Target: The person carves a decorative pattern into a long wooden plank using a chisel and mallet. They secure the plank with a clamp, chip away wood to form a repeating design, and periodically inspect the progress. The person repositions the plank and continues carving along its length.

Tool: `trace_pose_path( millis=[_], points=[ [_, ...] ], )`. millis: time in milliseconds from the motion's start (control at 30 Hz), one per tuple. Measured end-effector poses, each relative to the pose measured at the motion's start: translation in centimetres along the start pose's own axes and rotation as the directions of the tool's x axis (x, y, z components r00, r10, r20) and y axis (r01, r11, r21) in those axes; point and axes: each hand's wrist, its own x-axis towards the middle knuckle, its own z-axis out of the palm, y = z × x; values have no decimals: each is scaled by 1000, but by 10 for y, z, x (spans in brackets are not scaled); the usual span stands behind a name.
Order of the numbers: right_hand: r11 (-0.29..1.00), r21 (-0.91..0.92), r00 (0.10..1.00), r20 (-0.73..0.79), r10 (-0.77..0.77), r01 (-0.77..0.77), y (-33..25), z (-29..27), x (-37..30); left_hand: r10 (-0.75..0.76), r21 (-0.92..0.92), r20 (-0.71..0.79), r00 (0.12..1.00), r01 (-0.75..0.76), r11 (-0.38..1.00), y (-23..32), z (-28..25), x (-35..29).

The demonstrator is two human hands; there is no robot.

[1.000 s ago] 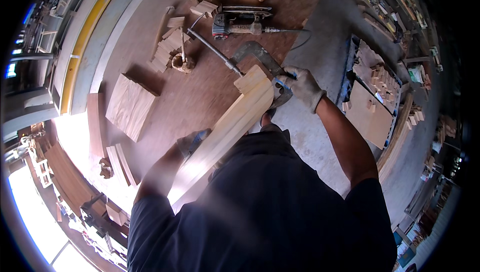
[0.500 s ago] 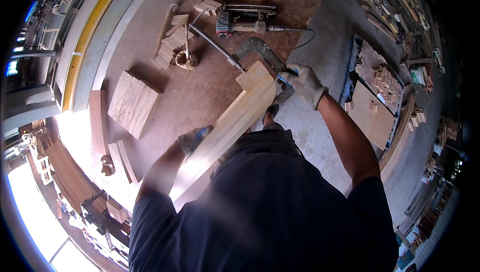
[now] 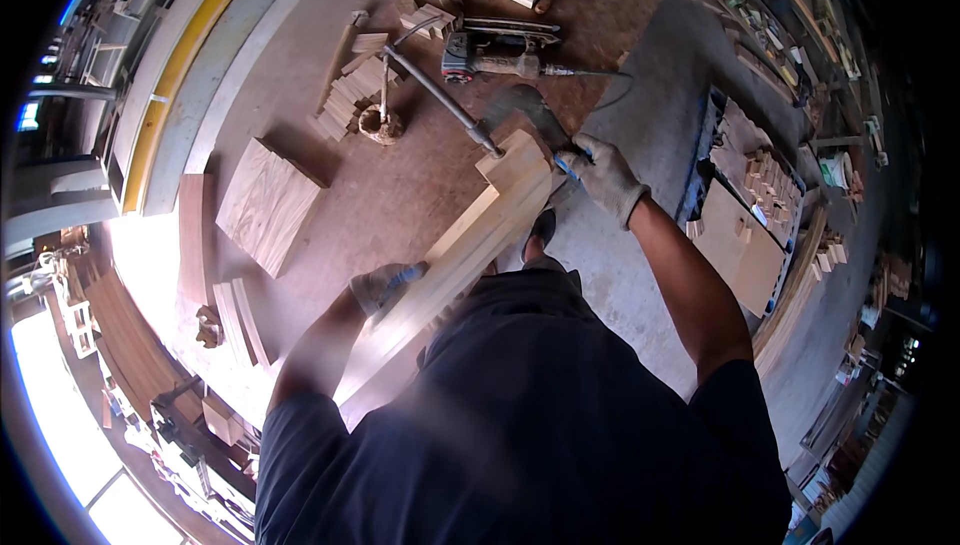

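Note:
A long pale wooden board (image 3: 455,270) lies slantwise in front of my body, a small wood block (image 3: 519,161) at its far end. My left hand (image 3: 383,288), in a grey and blue glove, is closed on the board's left edge. A metal G-clamp (image 3: 437,95) reaches over the far end, its long screw pointing at the block. Whether the screw tip presses on the block I cannot tell. The clamp's frame is blurred. My gloved right hand (image 3: 607,183) is closed around the frame, beside the board's end; its lower jaw is mostly hidden.
A nail gun (image 3: 490,57) with a hose lies beyond the clamp. Left of it are stacked wood blocks (image 3: 350,95) and a glue pot with a brush (image 3: 380,126). Wide planks (image 3: 268,205) lie at left. On the right stands a tray of wood pieces (image 3: 740,235).
The clamp has shifted slightly towards me, its screw tip now lower by the block. My left hand has slid a little farther up the board. The view has moved slightly.

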Motion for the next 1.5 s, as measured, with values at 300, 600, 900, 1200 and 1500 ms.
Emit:
trace_pose_path(
  millis=[300, 600, 900, 1200, 1500],
  points=[
    [977, 179, 993, -16, -117, 118, 20, -7, 17, 487, 743, -287, 825, -129, 657, -14, 14, -3],
    [816, 478, 946, 166, 279, -325, 22, -85, -28, 817, 949, -315, 483, 159, 271, -25, 33, 9],
    [808, 327, 869, 250, 427, -491, 52, -92, -53, 925, 792, -313, 215, 597, 129, -28, 49, 33],
    [938, -42, 938, -56, 343, -345, 145, -49, -59, 941, 720, -312, 129, 679, 145, -29, 43, 57],
    [937, -103, 938, -135, 320, -334, 137, -24, -75, 959, 719, -268, 91, 682, 136, -38, 24, 73]
  ],
)
